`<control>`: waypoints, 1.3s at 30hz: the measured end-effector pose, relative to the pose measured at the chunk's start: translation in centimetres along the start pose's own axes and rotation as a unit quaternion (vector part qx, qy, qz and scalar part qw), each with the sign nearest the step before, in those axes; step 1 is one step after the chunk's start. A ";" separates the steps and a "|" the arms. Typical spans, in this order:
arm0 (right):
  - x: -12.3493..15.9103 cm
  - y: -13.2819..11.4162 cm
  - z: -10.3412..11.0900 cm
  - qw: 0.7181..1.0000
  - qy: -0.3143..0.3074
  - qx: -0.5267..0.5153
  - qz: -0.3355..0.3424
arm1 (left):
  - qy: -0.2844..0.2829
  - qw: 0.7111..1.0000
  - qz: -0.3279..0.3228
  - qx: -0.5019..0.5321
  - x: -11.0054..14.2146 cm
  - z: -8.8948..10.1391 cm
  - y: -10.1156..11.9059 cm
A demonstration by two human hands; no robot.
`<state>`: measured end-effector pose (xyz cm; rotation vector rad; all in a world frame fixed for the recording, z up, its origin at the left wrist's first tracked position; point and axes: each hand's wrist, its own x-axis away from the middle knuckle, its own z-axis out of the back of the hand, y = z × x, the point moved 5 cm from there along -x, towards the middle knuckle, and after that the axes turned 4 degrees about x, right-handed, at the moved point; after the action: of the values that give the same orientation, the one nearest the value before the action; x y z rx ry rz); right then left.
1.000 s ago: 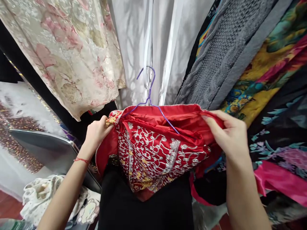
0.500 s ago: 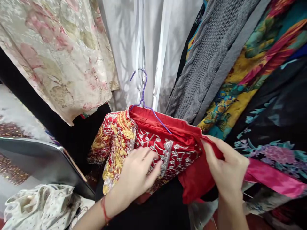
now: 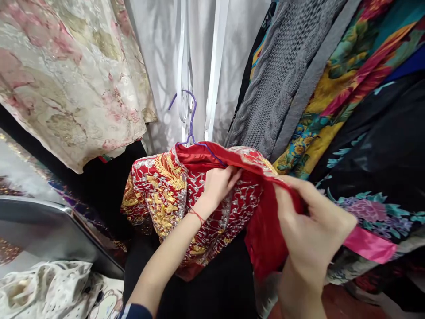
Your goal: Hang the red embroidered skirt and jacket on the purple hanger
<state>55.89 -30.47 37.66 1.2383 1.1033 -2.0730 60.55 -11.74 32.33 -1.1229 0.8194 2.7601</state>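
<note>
A red jacket [image 3: 166, 199] with gold and silver embroidery hangs by its left shoulder on a purple clothes hanger [image 3: 192, 124]. The hanger's hook is looped on a white rail. At the neckline, my left hand [image 3: 219, 184] has its fingers curled closed around the right end of the hanger's arm; the fingertips are partly hidden by the red lining. Farther right, my right hand [image 3: 308, 217] pinches the jacket's open front edge between thumb and fingers, holding it lifted and stretched out so the red inside shows.
Pale floral fabric [image 3: 76, 79] hangs at upper left. A grey cable-knit garment [image 3: 265, 84] and patterned clothes [image 3: 341, 93] hang to the right. A dark glossy chair back [image 3: 33, 230] stands at left, above white dotted cloth [image 3: 49, 288]. Black fabric [image 3: 212, 292] lies beneath the jacket.
My left hand has moved up and right from the jacket's front to the hanger's end. The right hand has lifted the jacket edge, bringing the embroidered right shoulder into sight.
</note>
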 end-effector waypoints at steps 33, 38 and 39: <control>-1.5 3.4 -5.3 0.995 -0.066 -0.060 -0.042 | 0.183 0.949 0.149 0.211 5.8 7.8 -6.0; 2.1 3.5 -5.3 0.981 -0.185 -0.029 0.042 | 0.195 0.939 0.207 0.192 10.7 5.5 -8.1; 2.6 3.8 -5.1 0.980 -0.187 -0.033 0.050 | 0.201 0.932 0.218 0.207 12.0 4.8 -8.6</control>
<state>59.93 -28.38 32.58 0.8084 0.9076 -2.0628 50.72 -3.77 23.31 -1.5850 1.7943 2.4707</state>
